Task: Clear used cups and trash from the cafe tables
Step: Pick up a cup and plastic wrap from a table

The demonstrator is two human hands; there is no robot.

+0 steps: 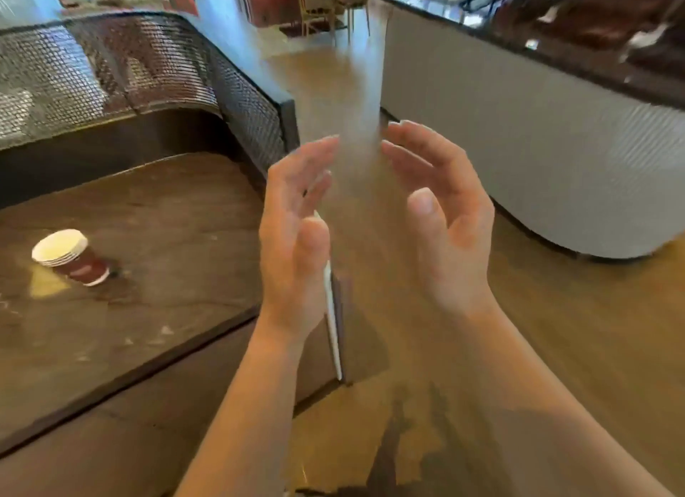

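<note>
Left hand [296, 237] and right hand [444, 218] hover palms facing, fingers loose, released; stacked cups [70, 255] at nine o'clock on table [166, 311]

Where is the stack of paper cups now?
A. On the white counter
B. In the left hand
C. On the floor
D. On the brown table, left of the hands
D: the stack of cups rests on the brown table, apart from the left hand.

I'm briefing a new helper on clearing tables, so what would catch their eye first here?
First, the left hand and right hand, raised at centre with palms facing each other, fingers straight. Then the stack of red paper cups standing on the dark table at the left.
</note>
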